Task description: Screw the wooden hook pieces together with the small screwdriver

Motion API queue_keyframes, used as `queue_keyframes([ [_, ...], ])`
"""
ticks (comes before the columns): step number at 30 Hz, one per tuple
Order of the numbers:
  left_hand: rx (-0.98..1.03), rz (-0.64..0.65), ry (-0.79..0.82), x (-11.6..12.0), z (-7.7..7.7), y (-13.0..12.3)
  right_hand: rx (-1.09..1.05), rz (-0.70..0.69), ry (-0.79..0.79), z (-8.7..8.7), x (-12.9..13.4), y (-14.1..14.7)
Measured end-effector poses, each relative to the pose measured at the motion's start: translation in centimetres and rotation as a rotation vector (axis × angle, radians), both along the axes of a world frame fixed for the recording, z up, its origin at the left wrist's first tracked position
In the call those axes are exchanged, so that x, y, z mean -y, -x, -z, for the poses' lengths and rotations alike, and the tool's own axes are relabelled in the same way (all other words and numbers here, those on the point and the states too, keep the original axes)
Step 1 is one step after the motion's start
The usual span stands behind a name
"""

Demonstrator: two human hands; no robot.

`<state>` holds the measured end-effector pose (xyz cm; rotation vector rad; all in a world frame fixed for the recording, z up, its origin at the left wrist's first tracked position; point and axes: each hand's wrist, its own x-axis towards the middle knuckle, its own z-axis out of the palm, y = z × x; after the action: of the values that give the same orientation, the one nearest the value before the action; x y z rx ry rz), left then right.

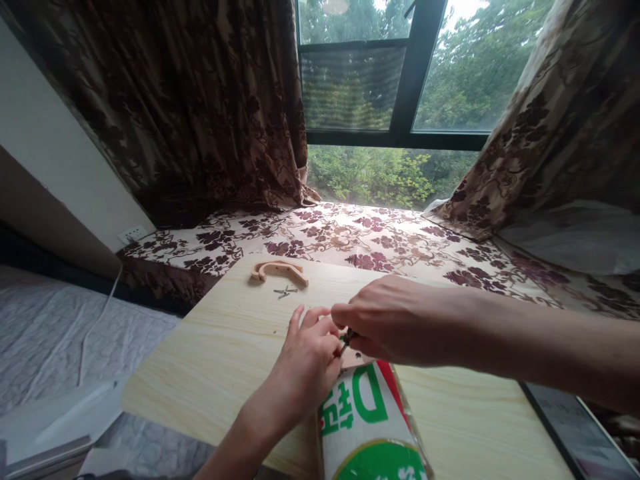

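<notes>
My right hand [385, 317] is closed round a small dark tool [349, 335], its tip pointing down and left. Close beside it, my left hand [313, 347] rests with bent fingers against a pale wooden piece [356, 357] that has dark holes. What its fingertips press on is partly hidden. The wooden piece lies at the far end of a green, white and red package [370, 420]. Farther back on the table are curved wooden pieces [280, 268] and a small pile of screws [285, 291].
The light wooden table [215, 360] stands against a window seat with a floral cover [350, 233]. A tablet-like device [575, 427] lies at the right edge. Patterned curtains [225, 100] hang beside the window. A bed with grey bedding [45, 327] is at the left.
</notes>
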<state>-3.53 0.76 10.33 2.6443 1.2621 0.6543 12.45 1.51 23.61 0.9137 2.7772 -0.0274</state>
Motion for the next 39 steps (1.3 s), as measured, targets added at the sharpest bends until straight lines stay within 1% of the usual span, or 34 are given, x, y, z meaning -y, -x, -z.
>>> queue_keyframes([
  [4,-0.001,-0.007,-0.007,0.1,0.0,0.0,-0.018,-0.088,-0.03,-0.4,-0.1,0.3],
  [6,-0.001,-0.009,-0.004,0.1,-0.1,0.0,-0.013,-0.102,-0.03,-0.4,-0.4,0.5],
  [10,0.008,-0.013,0.007,0.1,-0.5,0.0,0.013,-0.058,-0.006,-0.2,-0.5,0.9],
  [14,0.012,-0.013,0.012,0.1,-0.5,0.0,0.039,0.017,-0.059,-0.1,0.0,1.0],
  [16,0.006,-0.008,0.015,0.1,-0.5,0.0,0.015,-0.015,-0.077,-0.2,0.1,0.9],
  [19,-0.006,-0.002,0.02,0.1,-0.6,0.0,0.0,-0.106,-0.049,-0.4,0.1,1.1],
  [21,-0.011,-0.002,0.024,0.1,-0.6,0.0,0.018,-0.128,-0.022,-0.5,-0.1,1.3],
  [23,-0.011,-0.007,0.024,0.1,-0.7,-0.1,0.028,-0.099,0.012,-0.4,-0.2,1.5],
  [25,-0.004,-0.011,0.02,0.1,-0.7,-0.1,0.018,-0.036,0.031,-0.2,-0.4,1.6],
  [29,0.005,-0.007,0.017,0.0,-0.7,0.0,0.012,0.084,-0.016,-0.2,-0.2,1.5],
  [31,0.001,-0.004,0.017,0.0,-0.6,0.0,0.033,0.067,-0.025,-0.6,0.0,1.7],
  [35,-0.002,-0.009,0.014,-0.1,-0.4,0.1,0.071,-0.056,0.025,-1.0,0.0,2.1],
  [37,0.005,-0.004,0.006,-0.2,-0.3,0.1,0.074,-0.059,0.04,-0.7,-0.2,2.2],
  [39,0.014,0.007,-0.003,-0.2,-0.3,0.1,0.068,-0.017,0.009,-0.4,-0.4,2.1],
])
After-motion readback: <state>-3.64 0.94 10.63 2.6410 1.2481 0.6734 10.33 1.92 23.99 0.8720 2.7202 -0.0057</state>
